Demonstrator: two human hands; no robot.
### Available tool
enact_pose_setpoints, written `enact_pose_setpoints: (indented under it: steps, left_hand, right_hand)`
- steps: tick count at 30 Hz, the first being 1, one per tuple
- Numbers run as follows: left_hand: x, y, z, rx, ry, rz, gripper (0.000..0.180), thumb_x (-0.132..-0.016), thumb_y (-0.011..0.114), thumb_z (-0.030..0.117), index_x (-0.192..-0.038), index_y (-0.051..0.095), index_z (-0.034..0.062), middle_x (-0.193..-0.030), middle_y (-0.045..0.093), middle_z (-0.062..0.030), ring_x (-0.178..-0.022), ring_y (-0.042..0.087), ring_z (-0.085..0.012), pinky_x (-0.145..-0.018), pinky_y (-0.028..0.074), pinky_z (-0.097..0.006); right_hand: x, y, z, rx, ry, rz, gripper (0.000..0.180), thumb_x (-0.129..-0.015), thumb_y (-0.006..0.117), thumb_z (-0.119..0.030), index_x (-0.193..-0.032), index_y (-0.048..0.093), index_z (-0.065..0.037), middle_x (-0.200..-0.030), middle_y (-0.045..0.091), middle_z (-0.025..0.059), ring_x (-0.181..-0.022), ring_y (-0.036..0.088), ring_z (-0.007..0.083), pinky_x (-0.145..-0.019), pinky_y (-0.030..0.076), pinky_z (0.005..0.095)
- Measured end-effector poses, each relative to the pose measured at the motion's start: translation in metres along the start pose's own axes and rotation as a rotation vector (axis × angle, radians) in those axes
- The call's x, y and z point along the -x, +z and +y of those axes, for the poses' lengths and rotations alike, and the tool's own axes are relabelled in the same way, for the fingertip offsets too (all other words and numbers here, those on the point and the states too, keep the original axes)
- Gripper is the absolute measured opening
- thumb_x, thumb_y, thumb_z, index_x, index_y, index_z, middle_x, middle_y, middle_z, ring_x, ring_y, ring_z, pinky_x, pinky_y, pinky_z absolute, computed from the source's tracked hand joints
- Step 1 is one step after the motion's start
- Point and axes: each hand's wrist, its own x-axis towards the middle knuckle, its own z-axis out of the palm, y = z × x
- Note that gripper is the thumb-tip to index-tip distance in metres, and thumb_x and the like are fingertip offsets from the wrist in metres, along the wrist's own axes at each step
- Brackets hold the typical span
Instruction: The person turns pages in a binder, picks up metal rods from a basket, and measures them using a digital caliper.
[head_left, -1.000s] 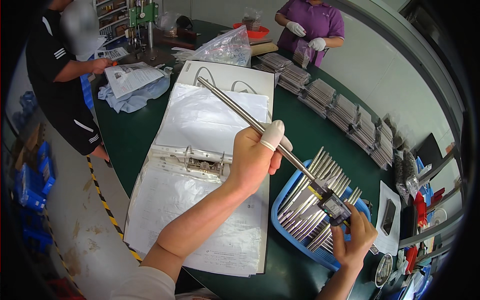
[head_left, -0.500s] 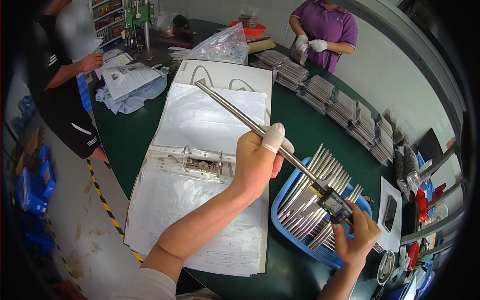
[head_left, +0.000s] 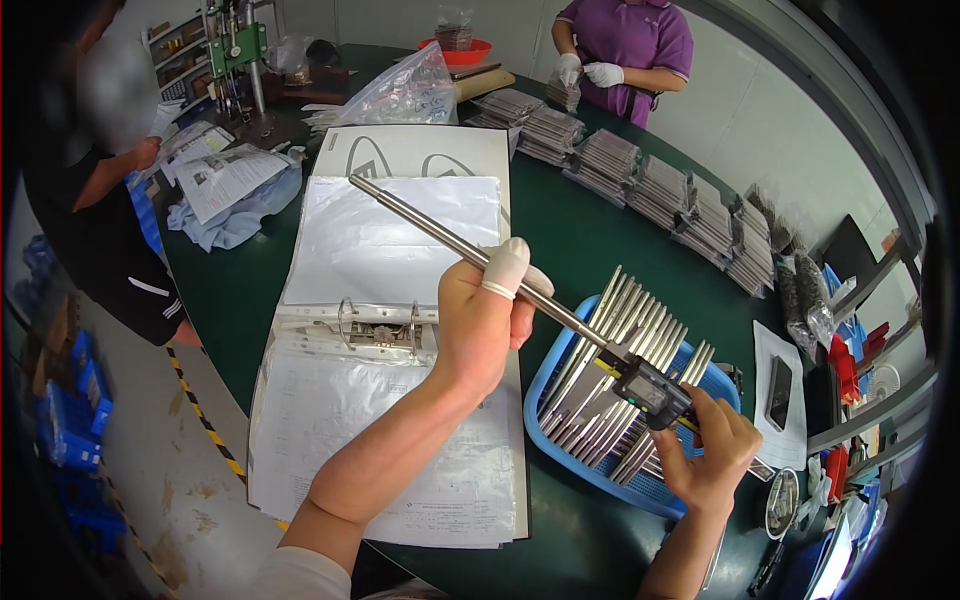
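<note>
We see the left hand (head_left: 480,325) closed around a long steel rod (head_left: 440,235), a white cot on the fingertip pressed against it. The rod runs from about ten o'clock, above the open ring binder (head_left: 385,330), down toward four o'clock. There the right hand (head_left: 705,450) pinches a digital caliper (head_left: 645,385) whose measuring end meets the rod's lower end. Both hands hold their things in the air above the green bench (head_left: 580,230).

Under the caliper, at four o'clock, a blue basket (head_left: 560,440) holds many similar steel rods (head_left: 620,330) lying side by side. At three o'clock a dark phone (head_left: 778,380) rests on a white sheet. Stacks of flat metal parts (head_left: 660,185) line the bench from twelve to two o'clock, where a person in purple (head_left: 625,45) with white gloves stands. At nine o'clock a person in black (head_left: 100,230) stands beside the bench.
</note>
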Motion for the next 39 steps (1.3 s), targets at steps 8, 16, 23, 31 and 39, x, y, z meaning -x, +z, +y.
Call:
enact_pose_setpoints:
  steps: [8,16,23,31,39]
  left_hand:
    - [-0.007,0.006,-0.002,-0.075,-0.029,0.044,0.039,-0.084,0.044,0.03,-0.058,0.053,0.0016,-0.041,0.036,0.0006,-0.035,0.03,-0.0065,-0.035,0.024,-0.021]
    - [0.004,0.018,-0.045,-0.883,0.111,-0.192,0.043,-0.083,0.045,0.035,-0.061,0.054,-0.0012,-0.051,0.052,-0.0137,-0.045,0.05,-0.0262,-0.046,0.038,-0.035]
    - [0.017,0.05,-0.083,-1.537,0.198,-0.618,0.032,-0.08,0.043,0.03,-0.067,0.061,0.0067,-0.063,0.058,-0.0126,-0.061,0.057,-0.0289,-0.055,0.043,-0.039]
    - [0.031,0.049,-0.101,-1.836,0.367,-0.622,0.01,-0.064,0.053,0.011,-0.063,0.063,0.01,-0.065,0.061,-0.0069,-0.06,0.06,-0.0201,-0.042,0.042,-0.032]
    - [0.025,0.052,-0.105,-1.976,0.406,-0.59,0.012,-0.066,0.052,0.014,-0.057,0.061,0.012,-0.06,0.059,-0.0049,-0.051,0.056,-0.0204,-0.035,0.035,-0.033]
  right_hand:
    - [0.001,-0.007,0.005,0.009,-0.018,-0.038,0.038,-0.061,0.066,-0.028,-0.086,0.059,0.0,-0.053,0.05,0.0044,-0.039,0.044,0.0159,-0.038,0.032,0.0258]
    - [0.002,-0.031,0.032,-0.203,0.294,0.45,0.03,-0.071,0.062,-0.015,-0.091,0.053,0.006,-0.063,0.052,0.0063,-0.052,0.045,0.0064,-0.046,0.034,0.018]
    - [0.008,-0.025,0.038,-0.284,0.338,0.359,0.029,-0.071,0.062,-0.011,-0.092,0.052,0.007,-0.062,0.05,0.0036,-0.052,0.039,0.0054,-0.045,0.029,0.0175]
    - [0.0,-0.027,0.03,-0.214,0.235,0.321,0.033,-0.074,0.061,-0.024,-0.084,0.055,0.007,-0.066,0.055,0.0079,-0.053,0.049,0.0146,-0.047,0.039,0.0251]
    - [-0.005,0.002,0.024,-0.078,0.119,0.176,0.034,-0.078,0.058,-0.028,-0.08,0.057,0.006,-0.064,0.057,0.0159,-0.051,0.053,0.0224,-0.045,0.042,0.0308]
